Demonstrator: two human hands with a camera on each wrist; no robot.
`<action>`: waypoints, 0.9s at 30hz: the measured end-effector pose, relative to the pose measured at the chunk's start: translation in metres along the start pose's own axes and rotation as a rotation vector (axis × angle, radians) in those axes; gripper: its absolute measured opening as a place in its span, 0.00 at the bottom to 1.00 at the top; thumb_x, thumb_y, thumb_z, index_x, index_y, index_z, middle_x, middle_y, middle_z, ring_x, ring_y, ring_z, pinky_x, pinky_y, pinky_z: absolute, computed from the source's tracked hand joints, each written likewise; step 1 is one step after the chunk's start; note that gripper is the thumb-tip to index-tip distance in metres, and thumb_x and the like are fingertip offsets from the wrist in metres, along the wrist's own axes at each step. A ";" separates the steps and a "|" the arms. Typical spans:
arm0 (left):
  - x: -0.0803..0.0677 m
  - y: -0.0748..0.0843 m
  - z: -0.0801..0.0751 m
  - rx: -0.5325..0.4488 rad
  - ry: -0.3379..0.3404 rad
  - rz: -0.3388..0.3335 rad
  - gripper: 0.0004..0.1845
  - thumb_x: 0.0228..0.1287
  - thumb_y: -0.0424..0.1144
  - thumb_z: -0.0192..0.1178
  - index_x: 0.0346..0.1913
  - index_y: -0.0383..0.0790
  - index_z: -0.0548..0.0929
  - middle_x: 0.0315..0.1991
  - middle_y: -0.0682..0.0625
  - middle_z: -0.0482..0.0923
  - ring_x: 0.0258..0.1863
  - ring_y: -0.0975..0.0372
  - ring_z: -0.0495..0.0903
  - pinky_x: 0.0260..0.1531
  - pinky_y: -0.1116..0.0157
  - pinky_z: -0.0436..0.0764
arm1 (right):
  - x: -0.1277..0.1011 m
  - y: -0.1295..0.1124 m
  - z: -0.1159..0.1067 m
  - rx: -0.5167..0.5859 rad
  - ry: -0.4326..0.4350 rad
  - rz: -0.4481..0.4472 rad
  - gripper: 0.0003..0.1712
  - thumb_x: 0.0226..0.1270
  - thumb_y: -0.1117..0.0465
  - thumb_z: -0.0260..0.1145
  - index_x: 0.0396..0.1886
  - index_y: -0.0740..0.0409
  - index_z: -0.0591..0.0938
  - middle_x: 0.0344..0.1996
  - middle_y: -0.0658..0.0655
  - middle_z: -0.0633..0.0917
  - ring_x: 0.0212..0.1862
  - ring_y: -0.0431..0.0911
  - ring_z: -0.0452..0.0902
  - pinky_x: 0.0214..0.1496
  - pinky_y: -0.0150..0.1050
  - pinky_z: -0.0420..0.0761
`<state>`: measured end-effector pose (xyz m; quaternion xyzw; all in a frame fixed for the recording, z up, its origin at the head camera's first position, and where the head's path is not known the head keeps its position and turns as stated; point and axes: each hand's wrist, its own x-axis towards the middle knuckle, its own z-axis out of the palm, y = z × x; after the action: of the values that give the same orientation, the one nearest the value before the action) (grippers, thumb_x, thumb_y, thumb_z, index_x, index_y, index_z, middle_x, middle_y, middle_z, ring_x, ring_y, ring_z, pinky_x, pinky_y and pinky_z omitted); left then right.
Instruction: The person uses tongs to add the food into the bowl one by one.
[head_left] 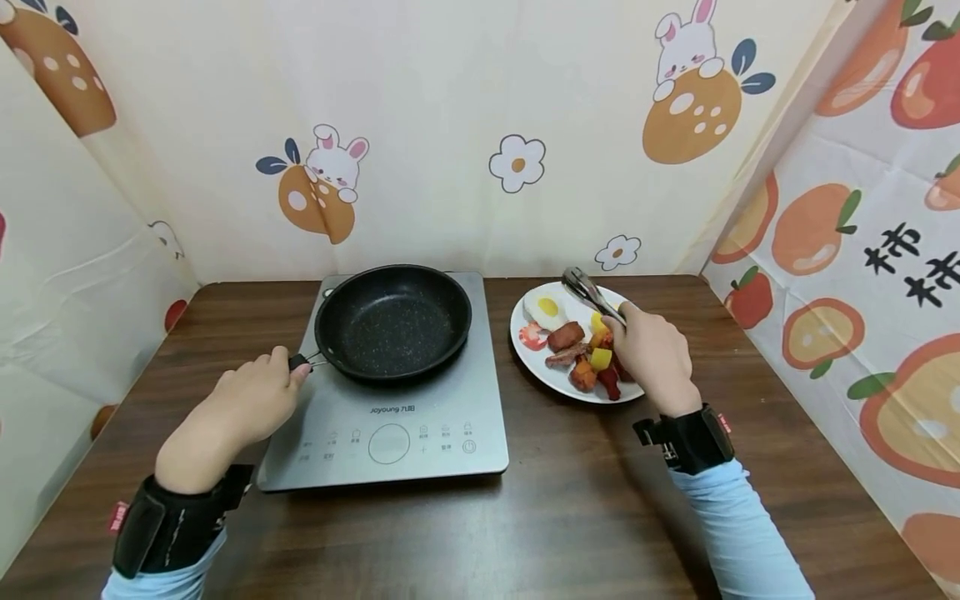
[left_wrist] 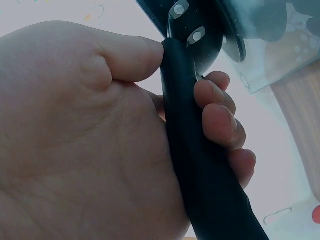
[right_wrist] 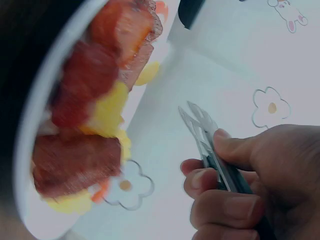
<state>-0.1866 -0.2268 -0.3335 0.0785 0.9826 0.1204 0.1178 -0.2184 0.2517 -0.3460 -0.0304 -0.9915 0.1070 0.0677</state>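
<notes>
My left hand point(head_left: 255, 396) grips the black handle point(left_wrist: 182, 115) of a black frying pan point(head_left: 393, 325), thumb along one side and fingers curled round the other. The pan sits over the upper part of a silver induction cooktop point(head_left: 442, 425), and its inside shows bare. In my right hand point(head_left: 652, 354) are metal tongs point(head_left: 596, 293), their tips pointing toward the back wall. They pass over the right side of a white plate point(head_left: 540, 369) of food. In the right wrist view the tongs' tips point(right_wrist: 192, 112) stand slightly apart with nothing between them.
On the plate lie a fried egg point(head_left: 546, 307), a tomato slice point(head_left: 532, 337), browned meat pieces point(head_left: 566, 336) and yellow chunks point(head_left: 600, 359). All stand on a dark wooden table point(head_left: 555, 508). A patterned curtain point(head_left: 450, 167) hangs behind, and fruit-printed cloth point(head_left: 847, 250) closes the right side.
</notes>
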 end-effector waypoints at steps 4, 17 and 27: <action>0.000 0.000 -0.001 0.001 0.005 -0.002 0.23 0.84 0.44 0.38 0.50 0.21 0.66 0.33 0.38 0.72 0.32 0.49 0.72 0.33 0.53 0.68 | 0.002 0.000 -0.003 -0.010 -0.035 0.015 0.22 0.79 0.45 0.56 0.37 0.60 0.76 0.21 0.59 0.74 0.24 0.55 0.73 0.22 0.44 0.65; -0.001 0.001 0.001 -0.007 -0.009 0.001 0.23 0.84 0.45 0.37 0.49 0.22 0.67 0.32 0.39 0.71 0.30 0.51 0.72 0.31 0.56 0.66 | 0.009 -0.004 0.018 -0.033 -0.189 0.033 0.26 0.77 0.41 0.56 0.41 0.63 0.79 0.25 0.57 0.76 0.29 0.53 0.74 0.24 0.42 0.67; -0.001 0.001 0.000 -0.009 -0.006 -0.008 0.24 0.84 0.45 0.36 0.50 0.21 0.66 0.34 0.38 0.72 0.32 0.49 0.72 0.34 0.53 0.67 | 0.007 -0.004 0.021 -0.049 -0.097 -0.005 0.23 0.77 0.44 0.59 0.33 0.60 0.78 0.22 0.57 0.75 0.25 0.52 0.72 0.21 0.41 0.64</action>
<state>-0.1857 -0.2256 -0.3327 0.0743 0.9820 0.1240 0.1218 -0.2281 0.2434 -0.3647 -0.0243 -0.9960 0.0840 0.0192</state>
